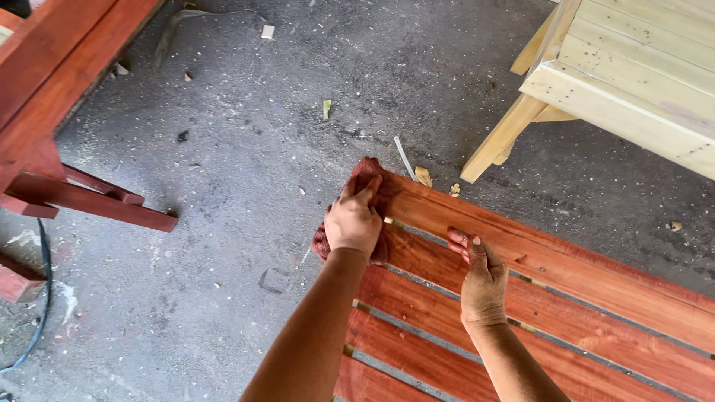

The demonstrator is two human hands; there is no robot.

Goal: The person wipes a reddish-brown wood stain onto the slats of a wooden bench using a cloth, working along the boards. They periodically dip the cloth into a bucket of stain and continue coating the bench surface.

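A slatted wooden panel [566,275], stained red-brown, fills the lower right of the head view. My left hand [353,222] presses a red-stained rag [370,179] against the panel's far left corner, fingers closed over the cloth. My right hand [482,280] rests on a slat a little to the right, fingertips stained red, steadying the panel and holding nothing. Grey gaps show between the slats.
An unstained pale wooden bench [633,71] stands at the upper right, one leg close to the panel. Red-stained wooden furniture [52,82] occupies the upper left. A dark cable [41,298] lies on the dusty concrete floor [246,149] with wood chips scattered about.
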